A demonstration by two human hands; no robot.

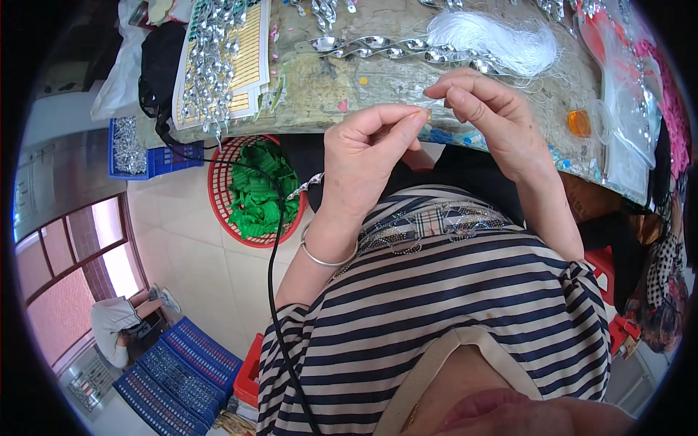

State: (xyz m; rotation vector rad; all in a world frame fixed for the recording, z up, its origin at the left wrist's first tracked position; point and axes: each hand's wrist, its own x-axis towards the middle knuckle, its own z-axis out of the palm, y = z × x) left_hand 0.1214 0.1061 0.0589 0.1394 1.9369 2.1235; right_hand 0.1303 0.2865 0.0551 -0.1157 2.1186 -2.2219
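Note:
My left hand (367,156) is closed in front of the table edge, thumb and index tip pinched together. What lies in the pinch is too fine to make out. A silver twisted strip (305,187) sticks out behind my left wrist; its other end is hidden by the hand. My right hand (502,120) is raised just to the right, thumb and index curled close together around something thin and pale, perhaps thread. Beyond both hands, a bundle of white thread (502,43) lies on the table, beside a row of silver twisted strips (371,43).
On the table (313,87), more silver twists (211,65) lie over cards at the left, and an orange piece (579,123) sits at the right by plastic bags (629,109). A red basket (218,211) of green material stands below. A black cable (273,269) hangs down left of me.

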